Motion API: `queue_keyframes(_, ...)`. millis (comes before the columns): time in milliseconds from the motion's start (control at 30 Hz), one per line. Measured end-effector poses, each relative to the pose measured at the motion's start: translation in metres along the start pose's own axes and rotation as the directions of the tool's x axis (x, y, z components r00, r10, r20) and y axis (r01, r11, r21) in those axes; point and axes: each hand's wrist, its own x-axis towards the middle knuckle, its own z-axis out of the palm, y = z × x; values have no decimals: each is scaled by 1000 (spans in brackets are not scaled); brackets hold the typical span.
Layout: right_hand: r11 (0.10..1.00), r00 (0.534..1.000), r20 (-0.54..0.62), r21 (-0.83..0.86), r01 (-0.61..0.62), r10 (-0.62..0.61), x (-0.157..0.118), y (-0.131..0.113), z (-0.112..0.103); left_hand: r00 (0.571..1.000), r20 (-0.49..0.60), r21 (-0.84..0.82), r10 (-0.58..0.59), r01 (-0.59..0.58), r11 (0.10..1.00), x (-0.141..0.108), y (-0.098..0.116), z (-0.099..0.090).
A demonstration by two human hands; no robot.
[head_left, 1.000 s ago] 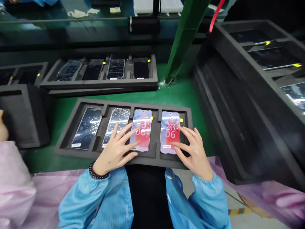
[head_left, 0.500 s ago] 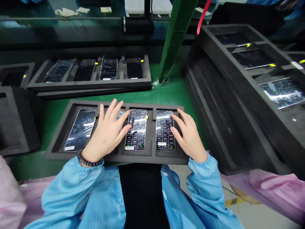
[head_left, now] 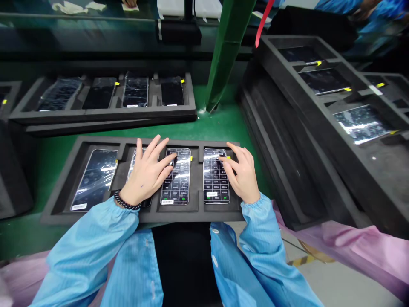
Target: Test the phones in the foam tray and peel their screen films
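1. Fingers (head_left: 167, 160) of the left hand (head_left: 142, 177) are spread and lightly bent in the head view, gripping nothing; index finger and thumb reach over the third phone (head_left: 177, 186), at the centre of the frame.
2. On the right hand (head_left: 245, 177), the fingers are loosely curled and closed on nothing, with the index finger over the upper part of the fourth phone (head_left: 216, 183), right of centre. Whether any fingertip presses the glass, I cannot tell.
3. Both phones lie in separate compartments of a dark tray (head_left: 182, 217) across the middle of the frame. Each shows a lit grid with two green cells at the bottom; the other cells look unmarked.
4. Farther left in this tray, the leftmost phone (head_left: 94, 179) is dark. A second phone (head_left: 147, 202) is mostly hidden by the left hand, so its display cannot be judged.
5. Screens face up. The third phone's long axis runs up the frame, its top leaning slightly right; the fourth's is nearly vertical. Labels sit at their lower-left corners.
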Motion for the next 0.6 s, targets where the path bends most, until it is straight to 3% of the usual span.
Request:
queue_keyframes(133, 1000, 1000, -21, -14, -18, 18, 1, 0, -1, 999, 37, -27, 2, -1, 1000, 2, 0, 0)
queue_keyframes(400, 1000, 984, 179, -1, -10, 10, 4, 0, 0, 999, 48, -53, -7, 10, 999, 2, 1, 0)
queue_keyframes(600, 997, 990, 136, 59, -55, 47, 2, 3, 3, 996, 87, -15, 7, -5, 1000, 0, 1, 1)
